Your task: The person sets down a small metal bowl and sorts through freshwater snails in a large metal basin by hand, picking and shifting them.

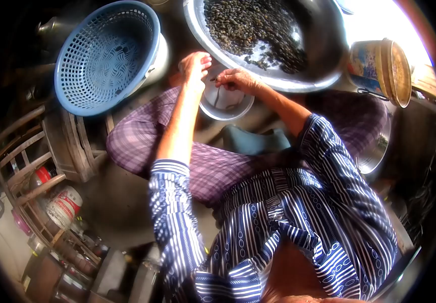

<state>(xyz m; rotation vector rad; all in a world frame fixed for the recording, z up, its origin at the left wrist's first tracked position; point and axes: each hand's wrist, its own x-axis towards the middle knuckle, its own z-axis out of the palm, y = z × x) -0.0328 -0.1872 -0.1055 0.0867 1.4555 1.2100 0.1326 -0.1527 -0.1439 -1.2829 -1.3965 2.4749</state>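
My left hand [195, 65] is closed, its fingers curled above the left rim of a small pale bowl [219, 117]. Whatever those fingers hold is hidden or too small to name. My right hand [238, 81] pinches a thin, dark, slender piece [217, 96] that points down into the bowl; its exact kind is unclear. Just beyond the hands stands a wide metal basin [278, 83], with a heap of small dark shellfish [246, 28] spread over its bottom. Some thin dark bits lie inside the bowl.
A blue plastic basket [108, 65] rests tilted on a white container at the upper left. To the right is a worn paint bucket [394, 73] with a handle. A blue-green object [256, 140] lies between my legs. Wooden chair-like slats [23, 151] stand at left.
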